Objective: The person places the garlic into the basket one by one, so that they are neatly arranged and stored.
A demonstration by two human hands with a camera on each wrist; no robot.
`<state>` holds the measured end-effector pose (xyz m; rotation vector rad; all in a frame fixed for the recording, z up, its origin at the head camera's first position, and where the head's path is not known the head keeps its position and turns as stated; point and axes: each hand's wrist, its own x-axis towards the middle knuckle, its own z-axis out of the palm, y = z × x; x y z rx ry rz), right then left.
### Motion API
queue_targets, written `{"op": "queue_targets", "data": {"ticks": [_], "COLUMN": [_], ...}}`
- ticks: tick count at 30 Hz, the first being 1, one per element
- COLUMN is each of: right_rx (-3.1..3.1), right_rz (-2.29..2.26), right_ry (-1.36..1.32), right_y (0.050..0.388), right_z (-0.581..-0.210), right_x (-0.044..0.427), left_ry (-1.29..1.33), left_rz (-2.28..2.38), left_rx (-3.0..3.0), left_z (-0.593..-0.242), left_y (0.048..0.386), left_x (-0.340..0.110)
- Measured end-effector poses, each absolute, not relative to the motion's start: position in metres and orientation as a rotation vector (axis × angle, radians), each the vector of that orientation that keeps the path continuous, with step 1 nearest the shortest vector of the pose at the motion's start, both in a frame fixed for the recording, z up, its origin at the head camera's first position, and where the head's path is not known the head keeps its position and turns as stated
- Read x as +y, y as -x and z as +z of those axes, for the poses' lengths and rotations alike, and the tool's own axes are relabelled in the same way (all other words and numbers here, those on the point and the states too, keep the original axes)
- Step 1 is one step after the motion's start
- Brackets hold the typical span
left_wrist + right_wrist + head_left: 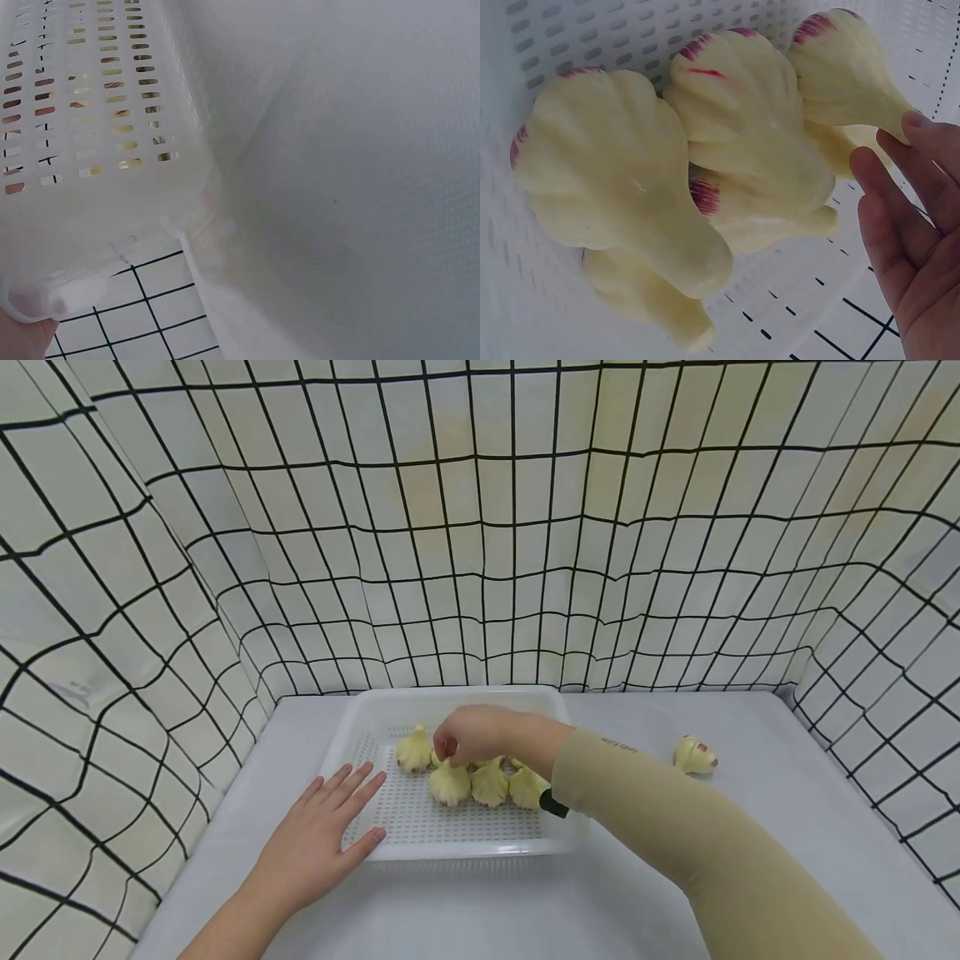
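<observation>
My right hand [474,733] is over the white perforated plastic basket [457,850]. In the right wrist view its thumb and fingertips pinch the stem end of a pale yellow garlic bulb [845,71] with purple streaks at its base. Several more garlic bulbs [611,161] lie beside and below it in the basket. With fingers spread and straight, my left hand [322,835] rests at the basket's left rim. The left wrist view catches only a bit of that hand [26,339] against the rim and the basket's slotted side.
Another garlic bulb [694,755] lies on the white table [750,827], right of the basket and beyond the right forearm. A black net [510,527] over white walls encloses the table at the back and both sides.
</observation>
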<state>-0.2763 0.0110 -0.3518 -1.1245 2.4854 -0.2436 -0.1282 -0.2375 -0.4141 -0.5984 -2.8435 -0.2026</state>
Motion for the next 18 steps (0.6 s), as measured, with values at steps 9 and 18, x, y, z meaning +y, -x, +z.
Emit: {"op": "queue_targets", "data": {"ticks": [9,18], "right_rx": [2.471,2.482], "right_rz": [-0.199,-0.194], "right_ry": [1.132,1.115], "right_y": [0.276,0.2769], "right_z": [-0.361,-0.3607], "right_x": [0.0097,0.0103], "left_ry": [0.594,0.599], "left_rz": [-0.211,-0.211], "left_rx": [-2.861,-2.853], "left_z": [-0.4113,-0.4118], "left_y": [0.1265,0.1272], "left_x": [-0.2362,-0.2358]}}
